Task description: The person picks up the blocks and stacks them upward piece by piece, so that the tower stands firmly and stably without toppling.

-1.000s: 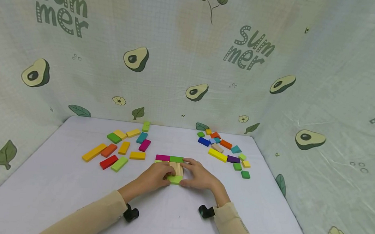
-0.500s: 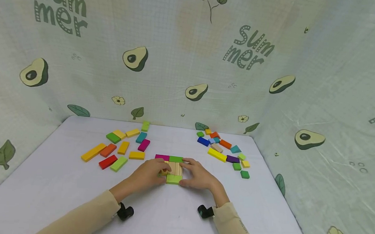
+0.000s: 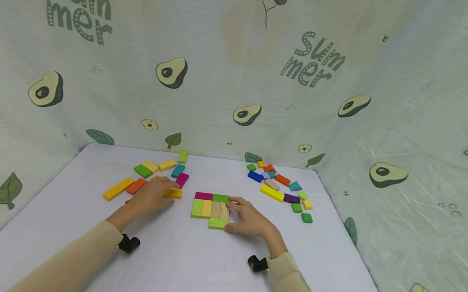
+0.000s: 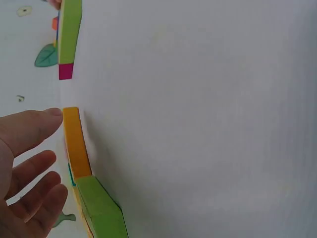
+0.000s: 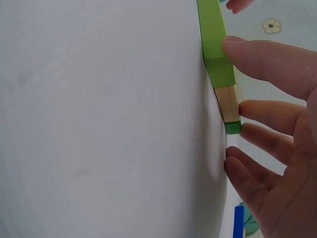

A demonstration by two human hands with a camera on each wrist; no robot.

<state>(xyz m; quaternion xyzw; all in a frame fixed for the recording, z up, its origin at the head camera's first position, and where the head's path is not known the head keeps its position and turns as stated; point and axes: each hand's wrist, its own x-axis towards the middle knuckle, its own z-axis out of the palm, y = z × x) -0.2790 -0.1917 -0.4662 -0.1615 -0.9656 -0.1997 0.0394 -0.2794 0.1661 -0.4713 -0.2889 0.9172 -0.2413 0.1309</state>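
A flat patch of wooden blocks lies mid-table. Magenta (image 3: 204,196) and green (image 3: 221,198) blocks form its back row; light green (image 3: 196,208), yellow (image 3: 206,209), natural wood (image 3: 215,209) and thin wooden pieces stand in its middle row. A light green block (image 3: 218,223) lies along the front right. My right hand (image 3: 250,219) rests at the patch's right side, thumb by the front block's corner and fingertips along the edge. My left hand (image 3: 149,197) reaches over an orange-yellow block (image 4: 78,144), thumb tip at its near end, fingers spread loosely behind it.
Loose blocks lie around the left hand, among them a long orange one (image 3: 118,189), a green one (image 3: 143,171) and a magenta one (image 3: 182,180). At the back right is another scatter with a long yellow block (image 3: 272,192) and a blue one (image 3: 255,176). Printed curtains enclose the table.
My left hand has left the patch, uncovering the light green and yellow blocks there, and moved left to the loose blocks. The right hand stays at the patch's right edge.
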